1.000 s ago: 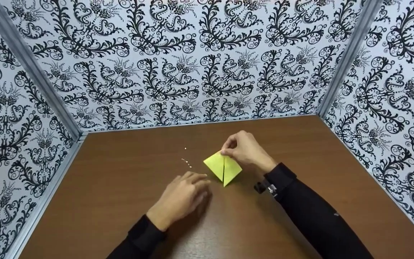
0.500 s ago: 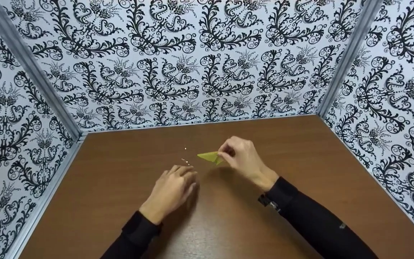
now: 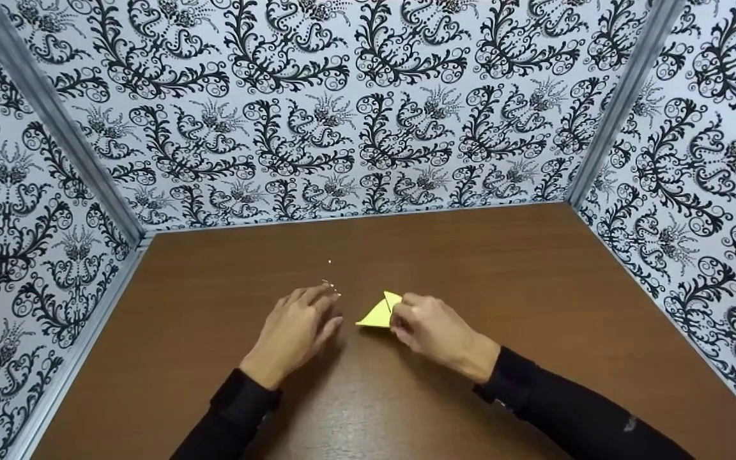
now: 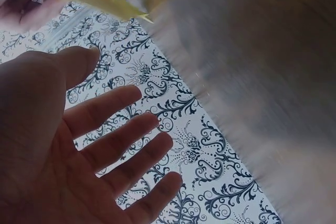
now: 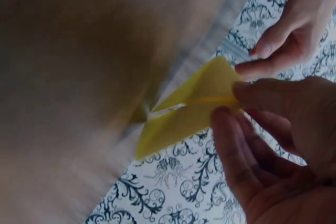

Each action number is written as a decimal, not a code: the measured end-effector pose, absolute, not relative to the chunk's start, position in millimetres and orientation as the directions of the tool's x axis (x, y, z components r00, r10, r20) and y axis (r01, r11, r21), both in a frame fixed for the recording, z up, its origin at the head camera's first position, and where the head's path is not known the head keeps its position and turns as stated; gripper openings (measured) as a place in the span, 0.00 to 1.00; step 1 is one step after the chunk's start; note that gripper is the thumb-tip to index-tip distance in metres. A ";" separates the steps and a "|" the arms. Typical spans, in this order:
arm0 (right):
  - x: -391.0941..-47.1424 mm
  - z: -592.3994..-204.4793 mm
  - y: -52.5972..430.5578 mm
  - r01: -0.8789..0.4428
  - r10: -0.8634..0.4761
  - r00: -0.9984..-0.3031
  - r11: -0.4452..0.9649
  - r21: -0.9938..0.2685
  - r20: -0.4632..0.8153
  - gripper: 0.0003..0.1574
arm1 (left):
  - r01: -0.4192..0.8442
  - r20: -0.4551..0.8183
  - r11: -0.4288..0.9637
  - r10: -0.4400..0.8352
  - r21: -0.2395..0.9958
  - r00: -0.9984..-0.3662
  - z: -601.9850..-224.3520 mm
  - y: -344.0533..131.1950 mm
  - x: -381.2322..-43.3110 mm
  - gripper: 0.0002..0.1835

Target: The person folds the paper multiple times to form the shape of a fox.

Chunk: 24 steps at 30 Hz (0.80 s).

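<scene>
A small yellow folded paper (image 3: pixel 377 314) is near the middle of the table, pinched at its right side by the right hand (image 3: pixel 438 332). In the right wrist view the thumb and a finger meet on one end of the folded paper (image 5: pixel 194 103), and a slit runs between its two flaps. To the left of the paper is the left hand (image 3: pixel 294 329), low over the table and apart from the paper. Its fingers are spread and hold nothing, as the left hand (image 4: pixel 110 135) shows in the left wrist view.
The brown wooden table (image 3: pixel 227 262) shows small bright specks (image 3: pixel 331 286) just beyond the left fingertips. Patterned black-and-white walls (image 3: pixel 355 128) rise at the back and both sides, with grey metal posts (image 3: pixel 620 108) at the corners.
The right hand has lifted the folded paper off its earlier lie, turned it and brought it nearer the front, with the grip now on its right side. The left hand has drawn back to the left.
</scene>
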State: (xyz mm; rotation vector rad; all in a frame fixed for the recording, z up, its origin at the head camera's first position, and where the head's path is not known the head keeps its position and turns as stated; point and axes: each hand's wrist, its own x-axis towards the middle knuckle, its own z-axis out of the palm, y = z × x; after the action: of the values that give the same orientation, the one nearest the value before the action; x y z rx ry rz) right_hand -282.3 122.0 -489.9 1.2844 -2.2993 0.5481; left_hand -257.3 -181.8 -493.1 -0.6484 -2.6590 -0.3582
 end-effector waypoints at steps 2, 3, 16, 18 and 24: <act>-277.9 -493.0 122.5 -0.862 -0.713 -0.483 0.491 -0.131 0.508 0.13 | 0.474 0.404 0.867 0.382 0.154 -0.831 -493.7 -182.1 -257.7 0.24; -275.9 -494.6 122.7 -0.858 -0.724 -0.495 0.494 -0.140 0.481 0.12 | 0.472 0.400 0.868 0.381 0.155 -0.833 -494.0 -182.1 -257.6 0.24; -264.7 -501.9 125.4 -0.831 -0.754 -0.548 0.542 -0.130 0.362 0.06 | 0.475 0.384 0.864 0.386 0.168 -0.839 -493.8 -181.9 -257.6 0.26; -265.0 -500.0 126.8 -0.830 -0.748 -0.550 0.539 -0.142 0.372 0.06 | 0.478 0.383 0.863 0.391 0.164 -0.837 -493.5 -181.4 -257.0 0.26; -270.3 -492.3 131.6 -0.821 -0.711 -0.569 0.519 -0.238 0.414 0.05 | 0.484 0.384 0.857 0.392 0.180 -0.836 -490.5 -177.5 -253.0 0.26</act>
State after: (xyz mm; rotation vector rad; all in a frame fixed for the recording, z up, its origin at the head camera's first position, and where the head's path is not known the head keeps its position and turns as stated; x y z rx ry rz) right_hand -270.3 131.6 -492.3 1.2892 -2.4972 0.6001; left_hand -253.0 -177.5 -490.5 -0.6557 -2.6958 -0.3863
